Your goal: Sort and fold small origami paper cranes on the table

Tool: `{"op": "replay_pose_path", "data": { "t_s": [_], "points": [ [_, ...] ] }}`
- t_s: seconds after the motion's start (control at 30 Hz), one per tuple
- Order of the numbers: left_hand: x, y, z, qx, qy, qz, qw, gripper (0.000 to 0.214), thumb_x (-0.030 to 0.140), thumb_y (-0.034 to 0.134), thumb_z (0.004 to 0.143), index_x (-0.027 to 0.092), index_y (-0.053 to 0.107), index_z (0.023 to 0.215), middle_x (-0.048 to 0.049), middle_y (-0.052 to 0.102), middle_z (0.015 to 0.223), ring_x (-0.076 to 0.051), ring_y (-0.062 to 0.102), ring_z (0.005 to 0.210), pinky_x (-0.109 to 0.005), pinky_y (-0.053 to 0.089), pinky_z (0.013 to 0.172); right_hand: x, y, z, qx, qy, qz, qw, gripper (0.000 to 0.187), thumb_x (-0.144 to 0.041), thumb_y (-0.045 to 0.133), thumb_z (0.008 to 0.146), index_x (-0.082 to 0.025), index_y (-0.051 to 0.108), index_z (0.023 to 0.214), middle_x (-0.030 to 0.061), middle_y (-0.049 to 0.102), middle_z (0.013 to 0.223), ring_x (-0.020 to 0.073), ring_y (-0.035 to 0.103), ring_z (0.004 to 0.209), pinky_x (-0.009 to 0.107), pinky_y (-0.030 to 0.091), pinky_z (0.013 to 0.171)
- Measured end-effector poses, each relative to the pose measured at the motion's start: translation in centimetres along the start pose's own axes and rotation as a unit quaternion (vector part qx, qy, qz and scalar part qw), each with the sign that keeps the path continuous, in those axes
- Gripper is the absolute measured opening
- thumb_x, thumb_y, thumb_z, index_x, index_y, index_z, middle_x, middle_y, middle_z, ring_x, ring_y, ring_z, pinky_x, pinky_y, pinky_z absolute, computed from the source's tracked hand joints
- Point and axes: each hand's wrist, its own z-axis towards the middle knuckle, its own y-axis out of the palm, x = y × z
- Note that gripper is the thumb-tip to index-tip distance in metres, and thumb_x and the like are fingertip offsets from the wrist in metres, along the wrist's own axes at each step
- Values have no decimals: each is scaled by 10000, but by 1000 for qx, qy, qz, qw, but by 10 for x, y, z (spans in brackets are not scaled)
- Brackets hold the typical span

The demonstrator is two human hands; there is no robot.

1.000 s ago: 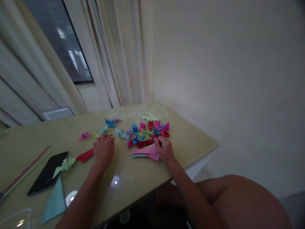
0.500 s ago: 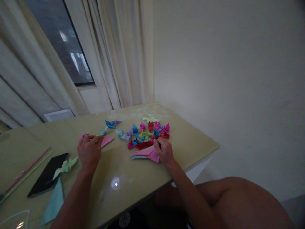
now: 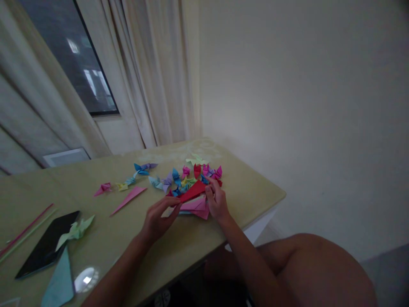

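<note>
My left hand (image 3: 157,219) pinches the near end of a folded red paper triangle (image 3: 192,191) and holds it just above the table. My right hand (image 3: 216,200) grips the far end of that red piece, fingers curled, resting over a small stack of pink folded papers (image 3: 194,206). Just behind both hands lies a heap of several small coloured paper cranes (image 3: 188,177). A loose pink paper triangle (image 3: 128,199) lies flat to the left of my left hand.
The yellowish table (image 3: 249,192) ends at a corner on the right. On the left lie a dark tablet (image 3: 47,244), a pale green crane (image 3: 76,229), a light blue paper triangle (image 3: 60,285) and thin straws (image 3: 25,232). My bare knee (image 3: 319,273) is at lower right.
My left hand left the pink triangle on the table at the left, moved right and now holds a red folded piece together with my right hand. The view shifted slightly.
</note>
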Motion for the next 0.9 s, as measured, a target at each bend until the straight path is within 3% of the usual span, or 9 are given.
{"op": "replay_pose_path", "data": {
  "t_s": [0.2,0.4,0.53,0.67,0.8,0.9],
  "points": [
    [-10,10,-6,-59,-51,-37,996,97,240,729,951,196,756,1033,-39,799,911,-139,754,772,-226,620,733,-1,0,3,4,6,53,999,268,-396,628,990,-202,704,1157,42,724,903,185,646,758,264,474,653],
    [-22,13,-11,-89,-85,-24,992,253,283,657,995,206,761,1212,-95,786,1076,-184,761,929,-279,630,804,0,1,2,-17,5,68,998,281,-383,624,982,-209,696,1190,-31,557,682,156,501,595,257,380,556],
    [-20,14,-8,-89,-125,-37,987,241,312,670,980,206,773,1170,-70,759,996,-154,721,808,-260,620,731,2,1,2,-20,6,66,998,325,-389,597,1003,-209,688,1258,-54,476,629,147,431,548,259,341,534],
    [-18,12,-6,-88,-157,-62,982,251,336,684,969,212,781,1164,-57,754,961,-150,704,772,-261,609,712,4,2,2,-21,16,89,996,303,-434,595,1015,-212,709,1186,-20,566,683,157,506,583,264,390,551],
    [-18,12,-5,-84,-174,-83,978,249,348,697,952,213,790,1140,-54,766,936,-161,705,777,-273,601,721,5,1,2,-31,18,94,995,324,-490,581,1027,-219,712,1147,-39,520,621,154,475,537,264,377,527],
    [-16,13,-5,-90,-192,-85,974,240,348,699,941,209,791,1115,-52,779,920,-165,710,766,-277,594,715,3,-1,2,-56,8,106,993,360,-519,616,1006,-219,693,1190,7,652,758,190,609,673,279,473,619]
  ]
}}
